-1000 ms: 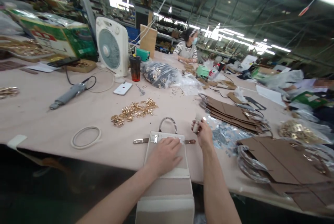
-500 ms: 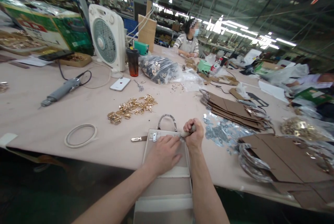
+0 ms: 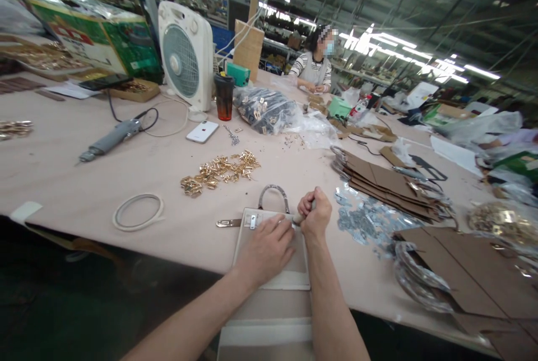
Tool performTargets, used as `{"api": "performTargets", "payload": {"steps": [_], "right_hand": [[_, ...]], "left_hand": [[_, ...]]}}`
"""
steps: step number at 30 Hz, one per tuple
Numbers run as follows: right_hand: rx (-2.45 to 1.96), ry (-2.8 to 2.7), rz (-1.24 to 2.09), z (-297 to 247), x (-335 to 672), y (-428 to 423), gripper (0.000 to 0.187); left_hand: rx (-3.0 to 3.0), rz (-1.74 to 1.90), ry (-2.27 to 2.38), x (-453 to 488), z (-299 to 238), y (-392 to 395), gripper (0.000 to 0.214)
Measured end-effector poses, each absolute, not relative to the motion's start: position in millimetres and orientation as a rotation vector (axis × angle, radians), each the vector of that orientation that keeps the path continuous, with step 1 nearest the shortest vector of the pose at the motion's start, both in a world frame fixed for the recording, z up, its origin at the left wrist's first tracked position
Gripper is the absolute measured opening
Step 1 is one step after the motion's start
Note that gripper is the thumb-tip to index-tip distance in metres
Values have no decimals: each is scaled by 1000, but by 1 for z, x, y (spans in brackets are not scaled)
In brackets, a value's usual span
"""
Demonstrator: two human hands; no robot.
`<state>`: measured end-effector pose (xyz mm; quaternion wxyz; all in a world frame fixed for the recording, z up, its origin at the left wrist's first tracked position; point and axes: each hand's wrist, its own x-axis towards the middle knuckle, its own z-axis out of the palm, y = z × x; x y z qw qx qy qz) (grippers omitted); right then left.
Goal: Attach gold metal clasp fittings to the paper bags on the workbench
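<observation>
Handbag [image 3: 296, 265]: pressed on the front panel by flat, extended fingers of the left hand [image 3: 267, 251], gripping nothing; lies right of the tape roll [image 3: 137, 227], reaching nearer the camera than that roll. On the side farther from the roll, held tight in curled fingers of the right hand [image 3: 316, 215], a pale tool [image 3: 297, 218], mostly hidden; cannot tell whether touching the bag. Probably light, stiff in front, softer below, apt to slide; best held by the side edges, sparing the arched handle [image 3: 273, 187]. Angled in from the roll's side with the left forearm [image 3: 202, 305], more steeply with the right forearm [image 3: 334, 299].
</observation>
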<state>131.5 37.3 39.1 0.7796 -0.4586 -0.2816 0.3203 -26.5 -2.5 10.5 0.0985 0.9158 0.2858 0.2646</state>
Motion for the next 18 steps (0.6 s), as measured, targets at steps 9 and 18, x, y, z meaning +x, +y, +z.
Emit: {"api": "performTargets", "payload": {"steps": [9,18], "right_hand": [[-1062,-612,697,37,130,47,40],[-1133,-789,675,31,117,47,43]], "left_hand": [[2668,808,874,-24,9,2,39],[2612,821,900,-30,11,3,32]]}}
